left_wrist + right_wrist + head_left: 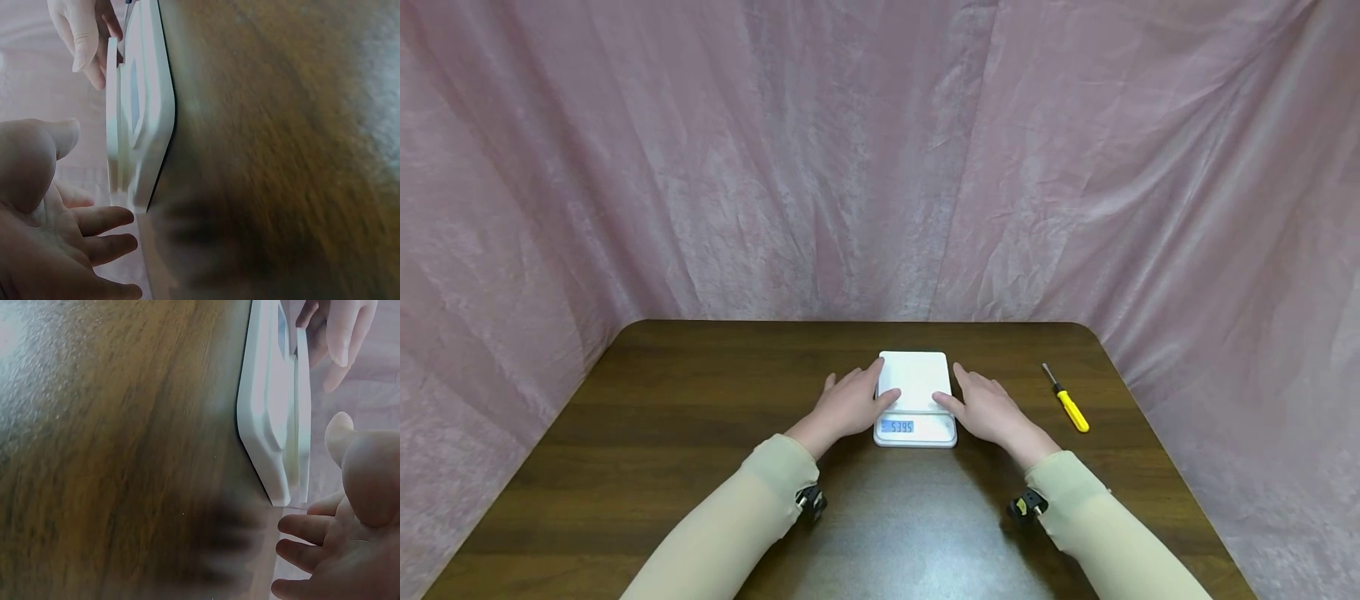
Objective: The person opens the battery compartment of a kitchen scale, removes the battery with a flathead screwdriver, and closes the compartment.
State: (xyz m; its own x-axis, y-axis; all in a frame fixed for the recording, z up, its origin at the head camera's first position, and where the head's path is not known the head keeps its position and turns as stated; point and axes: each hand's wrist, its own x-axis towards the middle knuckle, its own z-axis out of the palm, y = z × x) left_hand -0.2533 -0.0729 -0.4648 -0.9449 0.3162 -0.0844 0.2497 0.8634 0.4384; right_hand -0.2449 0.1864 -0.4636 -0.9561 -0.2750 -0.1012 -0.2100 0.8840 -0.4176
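Note:
A white digital kitchen scale (pixel 914 382) sits flat on the table, its lit blue display (pixel 897 427) reading what looks like 5395; a decimal point is too small to make out. At its left side is my left hand (pixel 848 405), fingers spread and fairly straight, thumb over the edge of the weighing plate. My right hand (pixel 992 407) mirrors it on the right side. Both wrist views show the thumbs raised apart from the plate (pixel 112 119) and the other fingers extended near the scale's sides. Neither hand grips anything.
A screwdriver (pixel 1070 407) with a yellow handle lies on the right part of the brown wooden table (pixel 700 392), its tip pointing to the back. Pink curtains (pixel 850 167) hang behind the table's far edge and around its sides.

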